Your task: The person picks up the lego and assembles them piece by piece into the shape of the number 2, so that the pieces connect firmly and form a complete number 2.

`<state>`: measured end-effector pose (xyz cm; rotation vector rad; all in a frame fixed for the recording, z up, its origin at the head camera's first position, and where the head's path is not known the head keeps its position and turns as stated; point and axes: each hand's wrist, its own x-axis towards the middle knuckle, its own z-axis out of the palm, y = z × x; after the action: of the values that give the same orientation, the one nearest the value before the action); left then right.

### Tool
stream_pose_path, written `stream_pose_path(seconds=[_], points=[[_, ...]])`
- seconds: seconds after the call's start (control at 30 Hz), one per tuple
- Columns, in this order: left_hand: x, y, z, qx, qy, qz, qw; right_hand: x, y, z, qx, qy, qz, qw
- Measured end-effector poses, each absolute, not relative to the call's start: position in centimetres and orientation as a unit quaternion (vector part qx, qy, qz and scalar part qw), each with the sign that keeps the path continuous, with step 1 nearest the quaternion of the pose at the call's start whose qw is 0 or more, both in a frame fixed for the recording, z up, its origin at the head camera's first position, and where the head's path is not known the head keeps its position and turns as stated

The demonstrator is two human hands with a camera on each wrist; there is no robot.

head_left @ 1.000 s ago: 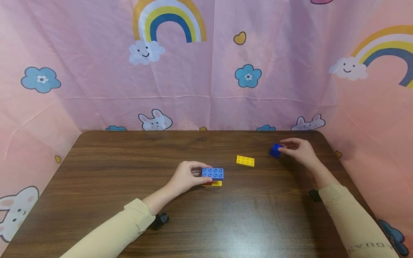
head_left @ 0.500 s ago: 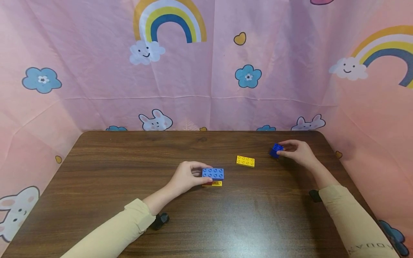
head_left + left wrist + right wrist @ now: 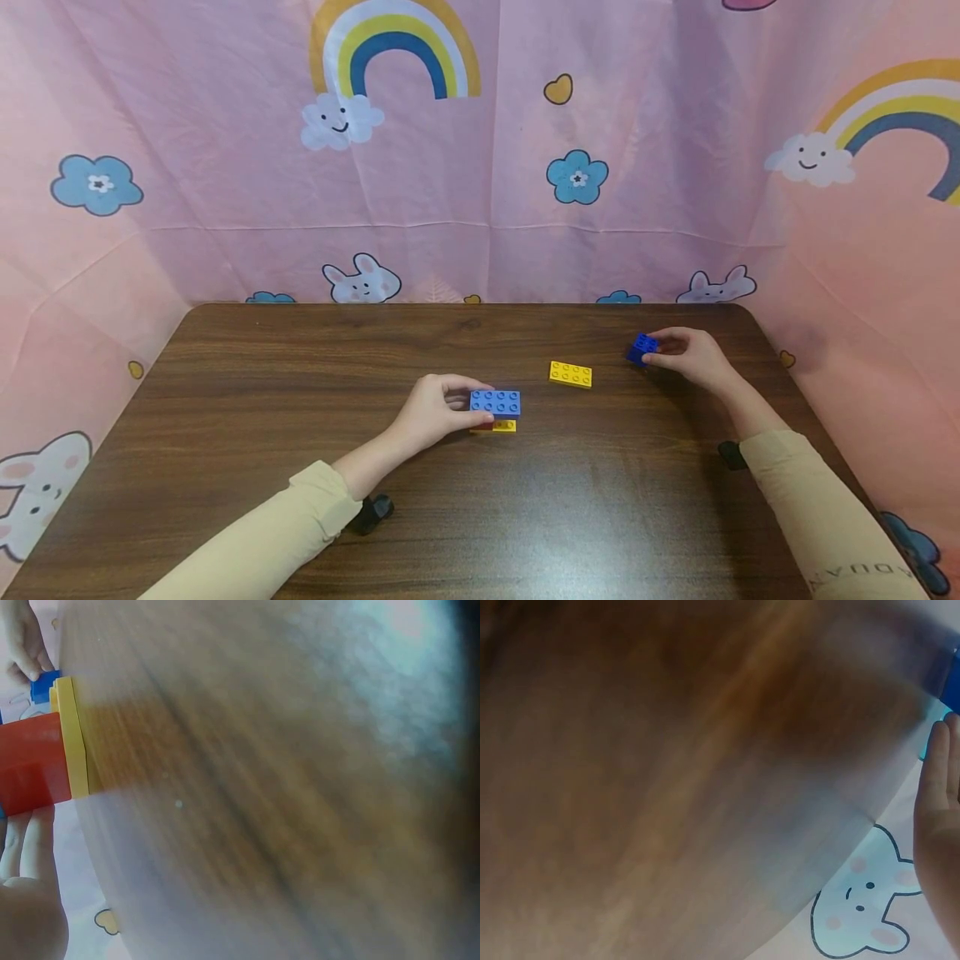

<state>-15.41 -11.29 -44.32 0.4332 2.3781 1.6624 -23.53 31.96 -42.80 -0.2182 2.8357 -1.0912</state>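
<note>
My left hand (image 3: 423,412) holds a small stack of toy building bricks by its left end, thumb at the near side. On top is a light blue brick (image 3: 497,403) with two rows of studs. A red brick (image 3: 34,761) sits below it, on a thin yellow brick (image 3: 73,742) at the table surface. Farther back on the right, my right hand (image 3: 693,356) pinches a dark blue brick (image 3: 640,350) between thumb and fingers. Only a corner of that dark blue brick (image 3: 952,690) enters the right wrist view. Its lower part is in shadow.
Another flat yellow brick (image 3: 570,374) lies alone between the two hands. The brown wooden table (image 3: 315,350) ends at a pink patterned cloth (image 3: 450,183) behind and at the sides. Black wrist devices (image 3: 371,514) hang under both sleeves.
My right thumb has slid down along the dark blue brick's near side, and the brick has turned slightly, showing more studs. My left hand and its stack have stayed in place.
</note>
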Motion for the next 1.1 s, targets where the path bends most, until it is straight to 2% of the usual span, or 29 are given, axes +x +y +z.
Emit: stream_pose_path(seconds=[0.53,1.1], points=[[-15.6,-11.2,-44.4,0.15,0.808,0.56,0.102,-23.3,32.0,-42.7,-0.068,0.932,-0.353,0.044],[-15.5,-11.4,-44.8,0.149,0.808,0.562,0.099,-23.5,30.5,-40.6,-0.087,0.924,-0.369,0.037]])
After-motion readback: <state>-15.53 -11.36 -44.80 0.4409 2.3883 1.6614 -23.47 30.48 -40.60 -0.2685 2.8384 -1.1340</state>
